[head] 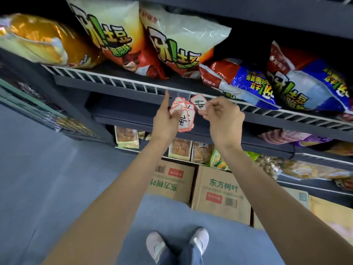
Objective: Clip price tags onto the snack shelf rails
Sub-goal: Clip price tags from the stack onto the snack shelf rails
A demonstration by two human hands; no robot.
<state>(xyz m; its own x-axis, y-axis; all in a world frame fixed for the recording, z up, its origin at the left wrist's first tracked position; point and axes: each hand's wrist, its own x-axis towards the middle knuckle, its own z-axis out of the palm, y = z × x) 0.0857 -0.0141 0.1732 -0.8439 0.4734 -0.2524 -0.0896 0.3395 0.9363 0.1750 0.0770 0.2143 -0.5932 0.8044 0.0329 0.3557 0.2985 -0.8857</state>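
While right hand (222,116) pinches a single white, red-bordered card price tag (199,101) w/ handwritten black figures by its lower edge, thumb and forefinger closed on it and the other fingers curled loosely behind, the tag sits tilted just below the white wire front rail of the dark grey snack shelf (133,83), near a small clear plastic clip holder (178,93) on that rail; whether tag touches holder, cannot tell. Left hand (165,121) grips a fanned stack of matching red-bordered tags (181,115) against palm w/ thumb and curled lower fingers, forefinger straight and pointing up, tip at or just under the rail beside the holder. Handling est.: tags look thin, very light, semi-stiff card or laminate; prob. flex if pushed from one corner, and smooth faces may slip in a loose stack, so the fan needs steady thumb pressure. Best hold for the single tag appears to be low edge or side margin, leaving the top edge free to enter the clip; pinching over the writing would block the view of the figures. Holder looks small and translucent, hard to see vs. dark shelf front, so forefinger as locator seems sensible. Large orange-and-white crisp bags (118,35) and blue-and-red snack bags (254,83) lie on the shelf above the rail; brown cardboard cartons (221,192) stand on the grey floor below.
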